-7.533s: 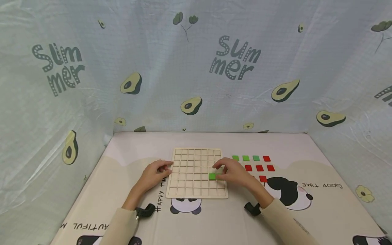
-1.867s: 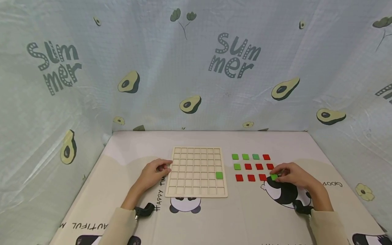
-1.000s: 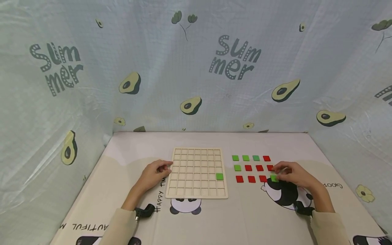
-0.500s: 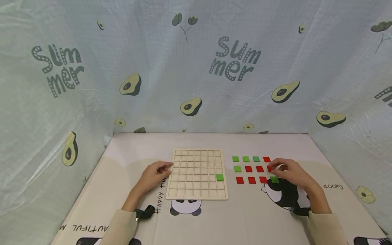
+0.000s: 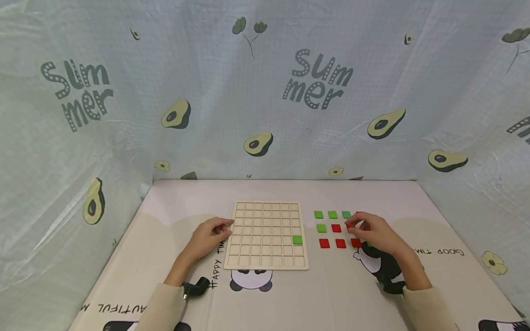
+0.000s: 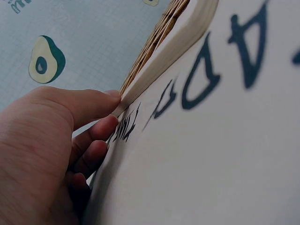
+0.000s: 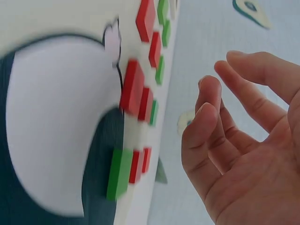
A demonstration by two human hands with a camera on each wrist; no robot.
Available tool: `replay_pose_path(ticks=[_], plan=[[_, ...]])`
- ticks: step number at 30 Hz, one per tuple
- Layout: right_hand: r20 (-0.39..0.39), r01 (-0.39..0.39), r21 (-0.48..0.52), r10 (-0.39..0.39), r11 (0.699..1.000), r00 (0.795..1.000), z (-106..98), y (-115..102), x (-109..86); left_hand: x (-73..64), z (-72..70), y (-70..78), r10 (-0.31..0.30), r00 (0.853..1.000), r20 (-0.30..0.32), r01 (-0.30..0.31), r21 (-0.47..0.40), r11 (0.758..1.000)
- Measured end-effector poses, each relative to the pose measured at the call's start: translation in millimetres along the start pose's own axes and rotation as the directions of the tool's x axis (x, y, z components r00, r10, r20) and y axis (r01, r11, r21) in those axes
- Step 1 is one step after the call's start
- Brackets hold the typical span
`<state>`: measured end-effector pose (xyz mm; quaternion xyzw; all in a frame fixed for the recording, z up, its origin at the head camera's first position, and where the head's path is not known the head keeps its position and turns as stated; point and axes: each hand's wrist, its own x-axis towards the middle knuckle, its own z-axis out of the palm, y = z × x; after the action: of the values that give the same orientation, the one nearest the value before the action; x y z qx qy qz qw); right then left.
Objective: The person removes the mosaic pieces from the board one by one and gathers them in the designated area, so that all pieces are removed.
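Observation:
My left hand (image 5: 209, 236) rests its fingertips against the left edge of a pale wooden grid board (image 5: 262, 269). In the left wrist view the thumb (image 6: 96, 104) touches the board's rim (image 6: 161, 63). A green square tile (image 5: 297, 240) lies in a cell near the board's right side. My right hand (image 5: 374, 232) hovers over the right end of the tile rows, its fingers apart with nothing between them in the right wrist view. It partly covers a few red tiles and the green tile (image 7: 119, 174) that ends the front row.
Green tiles (image 5: 319, 214) and red tiles (image 5: 324, 243) lie in three rows right of the board. One back-row tile (image 5: 346, 214) is bluer green. The tablecloth (image 5: 290, 299) bears panda prints and lettering. A curtain (image 5: 207, 69) with avocado prints encloses the table.
The board's green tile was set down in its cell. My right hand then laid another green tile at the front row's right end, let go, and moved left. My left hand stayed put.

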<state>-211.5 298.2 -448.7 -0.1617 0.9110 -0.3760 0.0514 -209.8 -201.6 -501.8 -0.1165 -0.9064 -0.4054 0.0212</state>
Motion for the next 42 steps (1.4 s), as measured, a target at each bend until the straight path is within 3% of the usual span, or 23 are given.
replay_pose_path(ticks=[14, 26, 42], plan=[[0.07, 0.018, -0.008, -0.018, 1.0, 0.997, 31, -26, 16.7, 1.1, 0.8, -0.9, -0.004, 1.0, 0.008, 0.004, 0.006, 1.0], [0.162, 0.1, -0.026, -0.094, 0.995, 0.982, 60, -52, 38.5, 0.1, 0.6, -0.1, -0.011, 1.0, 0.0, 0.011, 0.015, 1.0], [0.228, 0.128, -0.057, -0.112, 0.99, 0.967, 77, -63, 49.7, -1.1, -0.2, 0.9, -0.016, 1.0, 0.001, 0.016, 0.009, 1.0]])
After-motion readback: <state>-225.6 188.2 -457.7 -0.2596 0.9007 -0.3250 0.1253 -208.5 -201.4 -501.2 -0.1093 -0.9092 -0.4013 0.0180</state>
